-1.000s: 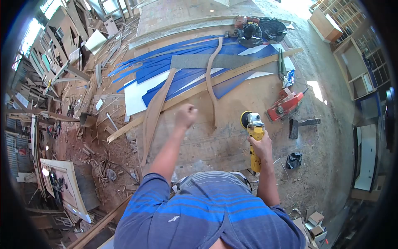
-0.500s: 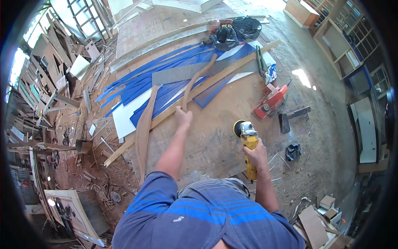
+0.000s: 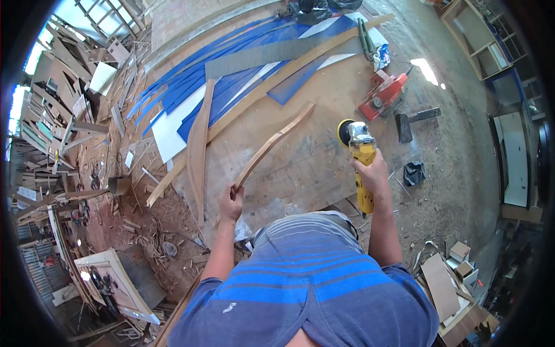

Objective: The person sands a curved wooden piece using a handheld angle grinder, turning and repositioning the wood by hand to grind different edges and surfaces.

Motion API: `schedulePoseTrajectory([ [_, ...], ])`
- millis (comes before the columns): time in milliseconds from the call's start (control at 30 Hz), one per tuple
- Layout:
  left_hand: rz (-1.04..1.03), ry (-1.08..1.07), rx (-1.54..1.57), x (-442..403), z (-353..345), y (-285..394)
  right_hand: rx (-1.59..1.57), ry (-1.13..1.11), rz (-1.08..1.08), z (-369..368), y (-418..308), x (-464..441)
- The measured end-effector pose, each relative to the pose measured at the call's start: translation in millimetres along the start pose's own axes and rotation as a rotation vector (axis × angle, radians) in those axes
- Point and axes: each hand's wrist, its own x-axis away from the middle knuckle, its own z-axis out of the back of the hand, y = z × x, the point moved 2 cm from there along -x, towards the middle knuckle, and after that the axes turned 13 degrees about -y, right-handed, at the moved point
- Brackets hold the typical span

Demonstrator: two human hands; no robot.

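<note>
My left hand (image 3: 231, 203) grips the near end of a narrow curved wooden strip (image 3: 276, 137), which slants up and to the right over the plywood tabletop (image 3: 329, 168). In my right hand (image 3: 373, 172) is a yellow angle grinder (image 3: 362, 153), its round disc at the upper left, facing the strip. Another, wider curved wooden piece (image 3: 199, 144) lies left of the strip. Behind them a long straight board (image 3: 272, 81) crosses blue sheets (image 3: 245, 92) and a grey panel (image 3: 260, 56).
A red power planer (image 3: 384, 95) and a hammer (image 3: 409, 122) lie at the right. Beyond the near right edge is a black plastic bag (image 3: 414, 172). Wood scraps (image 3: 144, 225) litter the floor at left. Black bags (image 3: 310, 10) sit at the back.
My left hand has taken hold of the curved strip and drawn it off the blue sheets, nearer to my body. The grinder stays in my right hand. The view has shifted.
</note>
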Motion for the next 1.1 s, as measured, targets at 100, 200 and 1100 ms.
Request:
schedulePoseTrajectory([
  [100,-0.014,-0.022,-0.007,-8.6,-2.4,30.0,0.016,0.003,0.029,-2.6,-8.4,6.4],
  [200,-0.049,-0.098,-0.038,-29.4,-8.4,54.6,0.032,-0.043,0.03,-5.4,-24.5,15.0],
  [1100,-0.119,-0.323,-0.319,-49.2,-53.9,73.0,0.252,-0.414,0.129,-59.3,-69.4,33.0],
])
